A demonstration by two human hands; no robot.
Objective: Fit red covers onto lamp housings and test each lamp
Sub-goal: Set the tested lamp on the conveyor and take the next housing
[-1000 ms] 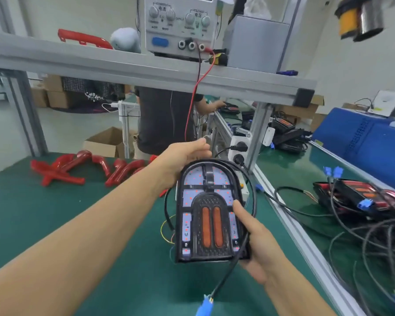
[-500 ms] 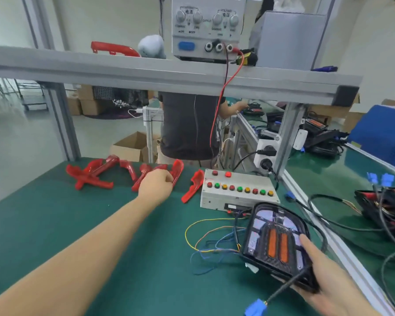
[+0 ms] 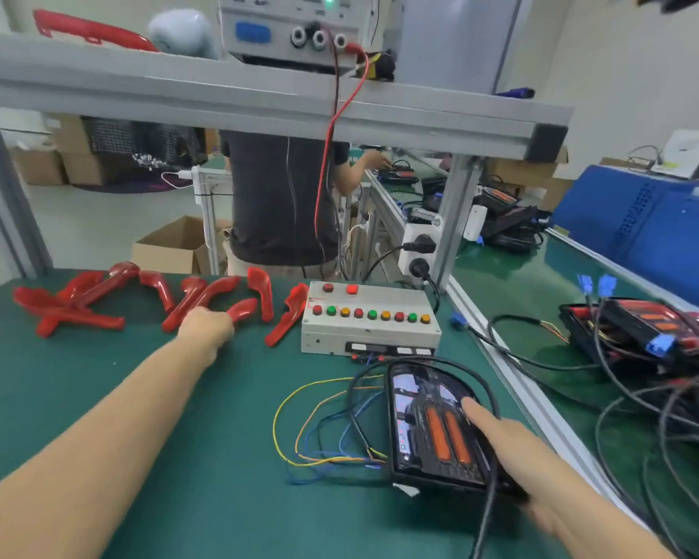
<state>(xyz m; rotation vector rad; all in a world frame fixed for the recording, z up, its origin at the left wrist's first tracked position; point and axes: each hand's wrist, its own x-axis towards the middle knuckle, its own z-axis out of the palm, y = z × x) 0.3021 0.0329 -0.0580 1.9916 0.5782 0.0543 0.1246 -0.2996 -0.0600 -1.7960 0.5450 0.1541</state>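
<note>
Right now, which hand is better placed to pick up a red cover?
Left. The left hand already touches the red covers at the mat's far side, while the right hand holds the lamp housing.

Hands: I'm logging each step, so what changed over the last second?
The left hand let go of the lamp housing and reached out to the red covers at the far edge of the mat, closing on one. The right hand brought the housing down from mid-air to the green mat, near the test box. The right hand's grip on the housing stayed.
</note>
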